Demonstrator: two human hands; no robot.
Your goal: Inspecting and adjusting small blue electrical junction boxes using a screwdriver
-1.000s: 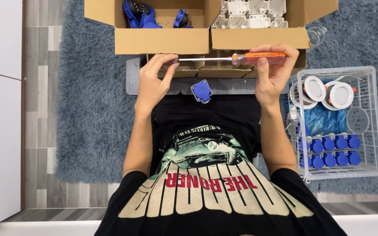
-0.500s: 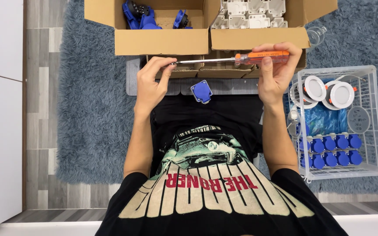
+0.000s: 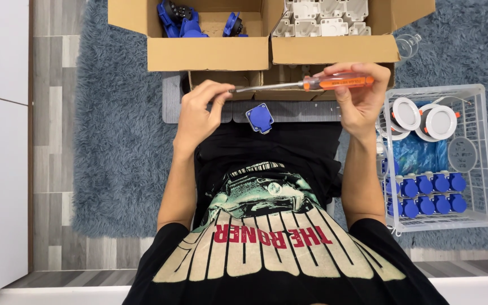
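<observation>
My right hand (image 3: pixel 360 101) grips the orange handle of a screwdriver (image 3: pixel 334 83), held level in front of me. Its metal shaft runs left to my left hand (image 3: pixel 199 110), whose fingertips pinch something small at the tip; what it is I cannot tell. A blue square socket part (image 3: pixel 260 117) lies on my lap just below the shaft, against a grey mat (image 3: pixel 170 101). Both hands hover in front of two open cardboard boxes (image 3: pixel 210 53).
The left box holds blue parts (image 3: pixel 183 20); the right box holds white housings (image 3: pixel 323 14). A white wire basket (image 3: pixel 484 164) at my right holds round white lamps (image 3: pixel 425 118) and several blue parts (image 3: pixel 425 192). A grey-blue shaggy rug (image 3: pixel 120 147) lies under everything.
My left hand has closed its fingertips on the screwdriver tip and shifted slightly right. The right hand keeps the handle in nearly the same place.
</observation>
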